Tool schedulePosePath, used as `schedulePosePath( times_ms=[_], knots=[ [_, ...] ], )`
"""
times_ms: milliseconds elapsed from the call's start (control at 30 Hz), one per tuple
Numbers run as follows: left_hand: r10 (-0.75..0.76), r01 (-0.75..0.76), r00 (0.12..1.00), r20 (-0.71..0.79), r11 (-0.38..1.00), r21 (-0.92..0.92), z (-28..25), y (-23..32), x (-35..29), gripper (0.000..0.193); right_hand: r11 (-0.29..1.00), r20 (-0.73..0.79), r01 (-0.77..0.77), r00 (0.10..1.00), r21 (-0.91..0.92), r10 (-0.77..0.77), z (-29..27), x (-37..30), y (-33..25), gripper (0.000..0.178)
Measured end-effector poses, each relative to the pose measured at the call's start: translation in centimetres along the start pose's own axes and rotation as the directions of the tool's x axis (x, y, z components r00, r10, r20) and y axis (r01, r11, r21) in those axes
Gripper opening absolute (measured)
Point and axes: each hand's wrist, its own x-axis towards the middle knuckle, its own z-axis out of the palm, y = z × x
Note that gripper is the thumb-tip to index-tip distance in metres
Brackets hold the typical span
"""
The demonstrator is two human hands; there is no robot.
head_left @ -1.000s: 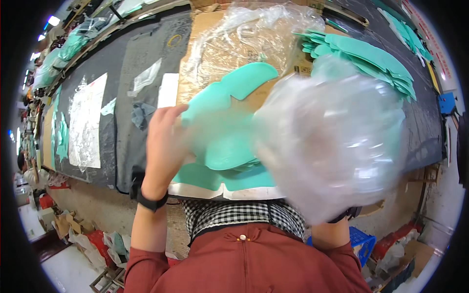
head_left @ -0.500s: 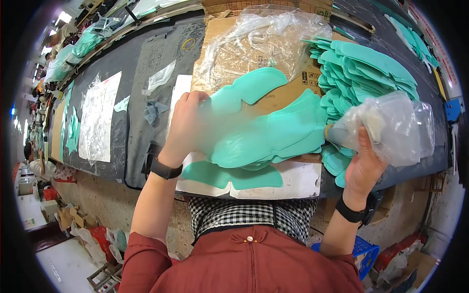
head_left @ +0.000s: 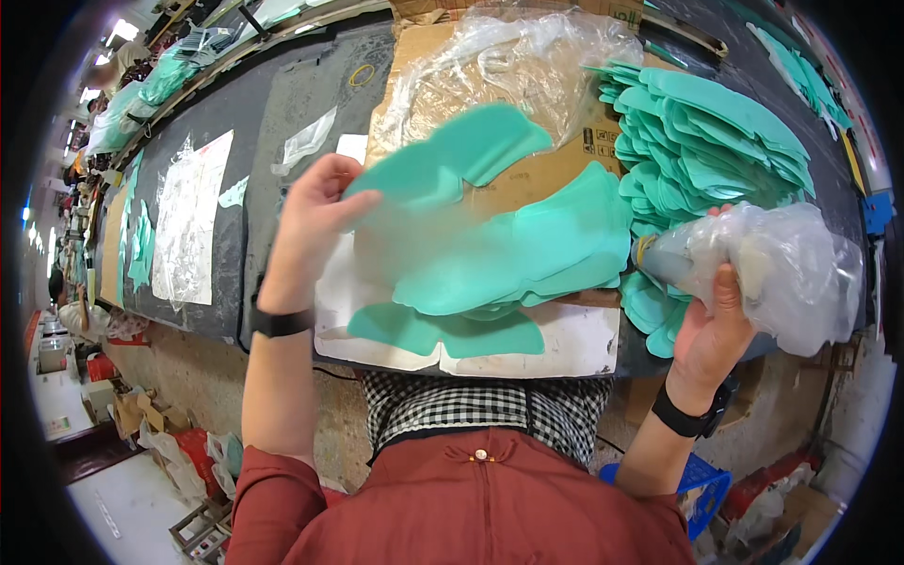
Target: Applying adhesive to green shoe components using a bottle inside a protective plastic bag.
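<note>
My left hand [head_left: 325, 202] pinches the left end of a thin green sheet piece [head_left: 443, 155], lifted and tilted, its far lobe reaching right over the cardboard. Below it lies a fanned stack of similar green pieces [head_left: 546, 250]; a hazy blur covers part of that stack's left side. One more green piece [head_left: 490, 334] rests flat near the table's front edge. In my right hand [head_left: 711, 334] is a brush-like tool wrapped in a clear plastic bag [head_left: 800, 273]; its greyish tapered end, yellowish at the tip, points left. The wrapping hides the rest of it.
A tall heap of green pieces [head_left: 706, 132] stands at the right, behind my right hand. Crumpled clear plastic [head_left: 508, 56] covers the far cardboard [head_left: 556, 174]. Left on the dark table lie a plastic-covered white sheet [head_left: 193, 226] and a yellow rubber band [head_left: 362, 74].
My left hand has moved left and slightly up, and the green piece has risen and tilted with it. The bag-wrapped tool in my right hand has shifted slightly right and down.
</note>
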Motion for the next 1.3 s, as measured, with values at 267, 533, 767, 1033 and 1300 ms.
schedulePosePath(
  times_ms=[267,533,767,1033,1300],
  knots=[
    [-0.193,0.226,0.970,0.149,0.942,-0.249,2.8,1.4,-6.6,0.031,0.986,0.036,0.053,0.998,0.161,-0.059,0.1,1.8,-1.9,0.090],
    [-0.318,0.321,0.937,0.148,0.947,0.002,6.4,2.4,-8.9,0.032,0.667,0.437,0.448,0.877,-0.595,-0.200,2.0,0.6,0.0,0.060],
    [-0.123,0.095,0.978,0.169,0.982,0.162,6.2,0.2,-9.5,0.032,0.498,0.604,0.618,0.768,-0.608,-0.215,4.5,-0.1,2.9,0.039],
    [-0.330,0.336,0.937,0.112,0.941,-0.033,6.8,0.9,-9.2,0.033,0.239,0.711,0.841,0.538,-0.485,-0.452,7.5,-0.1,3.8,0.031],
    [-0.303,0.315,0.942,0.147,0.947,-0.063,6.2,-0.1,-9.3,0.031,0.360,0.688,0.732,0.675,-0.578,-0.266,4.9,1.4,2.9,0.035]
  ],
)
